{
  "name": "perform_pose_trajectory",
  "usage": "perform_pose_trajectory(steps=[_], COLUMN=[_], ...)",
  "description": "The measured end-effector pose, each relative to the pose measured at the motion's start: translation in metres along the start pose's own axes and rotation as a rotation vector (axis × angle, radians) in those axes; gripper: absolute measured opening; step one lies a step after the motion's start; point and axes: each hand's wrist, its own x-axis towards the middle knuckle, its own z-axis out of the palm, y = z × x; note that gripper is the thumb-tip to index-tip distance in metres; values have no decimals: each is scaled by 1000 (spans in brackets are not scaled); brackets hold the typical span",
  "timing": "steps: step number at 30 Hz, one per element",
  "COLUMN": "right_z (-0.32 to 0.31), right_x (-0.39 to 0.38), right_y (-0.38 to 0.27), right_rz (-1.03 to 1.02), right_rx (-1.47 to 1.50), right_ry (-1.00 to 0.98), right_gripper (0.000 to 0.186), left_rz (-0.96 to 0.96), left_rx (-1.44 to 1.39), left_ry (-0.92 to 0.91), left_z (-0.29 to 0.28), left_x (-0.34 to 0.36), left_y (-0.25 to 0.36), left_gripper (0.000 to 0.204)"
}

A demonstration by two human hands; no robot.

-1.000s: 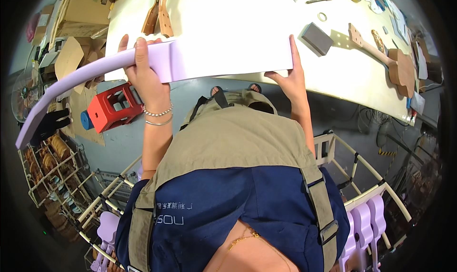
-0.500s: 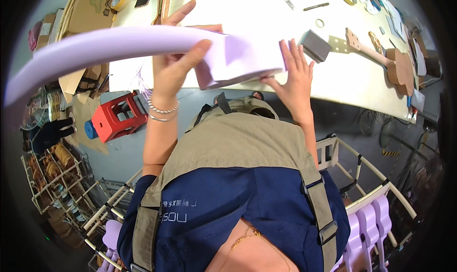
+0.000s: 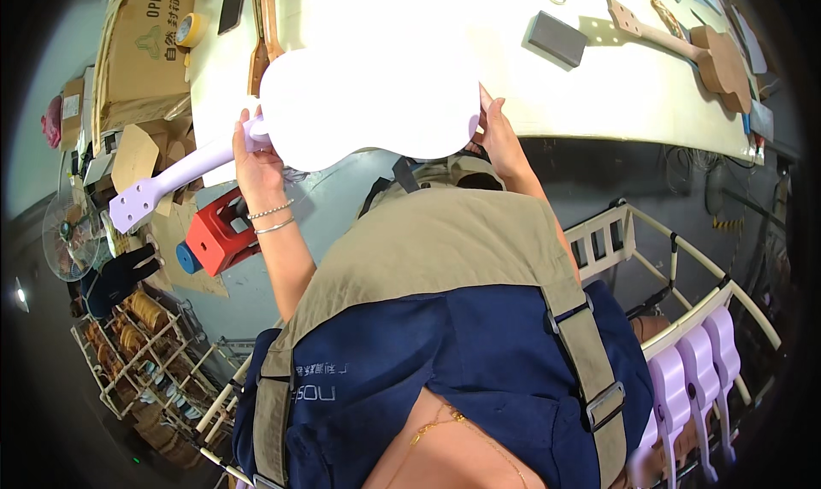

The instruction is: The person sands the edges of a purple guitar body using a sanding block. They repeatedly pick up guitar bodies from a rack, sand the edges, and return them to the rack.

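A pale lavender ukulele (image 3: 368, 104) is held level at the worktable's near edge, broad face up; glare washes out that face. Its neck (image 3: 197, 164) points left and down to the headstock. My left hand (image 3: 261, 160) is closed on it where neck meets body. My right hand (image 3: 500, 130) grips the body's right end, fingers partly hidden behind it. Above the body, brown wooden instrument necks (image 3: 263, 36) lie on the white table (image 3: 539, 104).
Grey block (image 3: 556, 38), wooden ukulele (image 3: 718, 66) at right; cardboard box (image 3: 137, 70), tape roll (image 3: 190, 29) at left. Red stool (image 3: 218, 241) on the floor, a person (image 3: 120, 279) beyond. Racks behind hold lavender ukuleles (image 3: 701, 369) and wooden parts (image 3: 145, 318). A fan (image 3: 68, 232) stands far left.
The ukulele has turned from side-on to broad face up, its body now fully shown and its neck angled down-left. My left hand has moved down and left; my right hand stays on the body's end.
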Motion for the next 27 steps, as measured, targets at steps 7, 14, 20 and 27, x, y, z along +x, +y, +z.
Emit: perform_pose_trajectory(steps=[7,14,20,27], right_z=[5,-8,-14,-33], right_x=[-8,-2,1,1], right_y=[-13,14,25,41], right_rz=[8,-8,-70,-167], right_rx=[-57,57,236,345], right_ry=[-6,79,95,-4], right_gripper=[87,85,79,63], left_rz=[-14,101,142,187], left_rx=[33,119,130,37], left_ry=[-12,-117,-160,-279], left_z=[-11,21,48,49], left_x=[-6,-37,-59,-65], left_y=[2,15,20,18], left_gripper=[55,56,57,45])
